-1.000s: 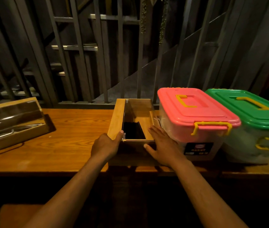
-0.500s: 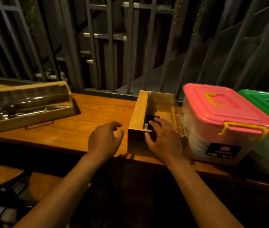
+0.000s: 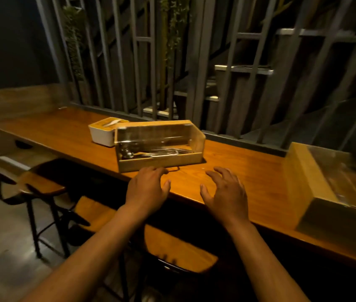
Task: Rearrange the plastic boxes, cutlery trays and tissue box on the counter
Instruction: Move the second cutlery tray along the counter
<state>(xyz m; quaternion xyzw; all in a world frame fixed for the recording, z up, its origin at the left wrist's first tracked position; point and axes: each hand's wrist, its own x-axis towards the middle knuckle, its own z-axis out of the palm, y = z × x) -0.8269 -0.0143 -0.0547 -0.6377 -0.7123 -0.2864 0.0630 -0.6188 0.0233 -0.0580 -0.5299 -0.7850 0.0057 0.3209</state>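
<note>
My left hand [image 3: 147,189] and my right hand [image 3: 225,192] are over the near edge of the bench [image 3: 249,171], fingers [image 3: 220,172] spread wide and holding nothing. Nothing lies between my hands and the wooden tray [image 3: 159,146] with the clear cover, just past my left hand. It has shiny cutlery [image 3: 151,152] lying inside. Just behind it, at its left end, sits the white tissue box [image 3: 105,132]. A second wooden tray [image 3: 308,186] is far to my right, too blurry to see inside. Stools [image 3: 42,186] stand under the bench. Dark slats [image 3: 196,62] stand behind it.
</note>
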